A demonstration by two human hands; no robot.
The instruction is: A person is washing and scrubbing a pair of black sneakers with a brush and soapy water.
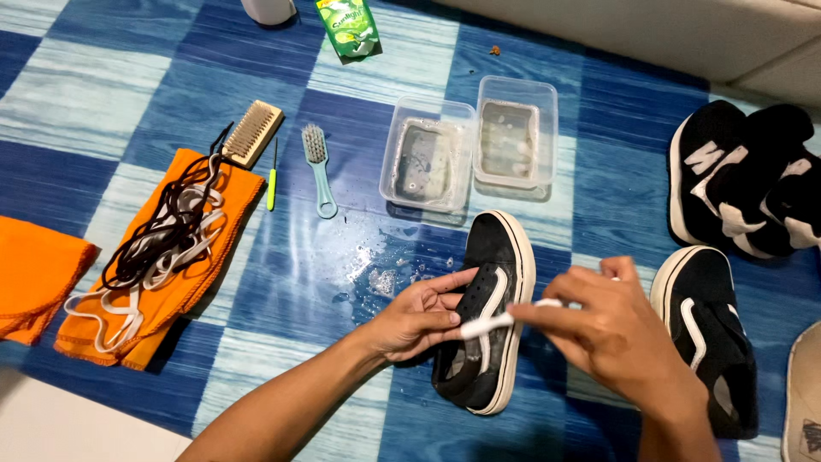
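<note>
Floor mat [128, 94]: blue-and-white checked, wet patch near the middle.
Orange cloth [184, 274]: lay left, with black and white laces [158, 239] piled on it.
Black sneaker [487, 316]: sat on its side at centre, white sole facing right, below two clear tubs [428, 158].
Left hand [419, 316]: fingers curled around the sneaker's upper, gripping it.
Right hand [611, 329]: fingers pinched closed on a white toothbrush [496, 322], its tip against the sneaker's side.

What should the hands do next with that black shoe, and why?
Probably rub the white stick along the shoe. The right hand pinches it with its tip against the shoe's side, while the left hand steadies the shoe.
</note>
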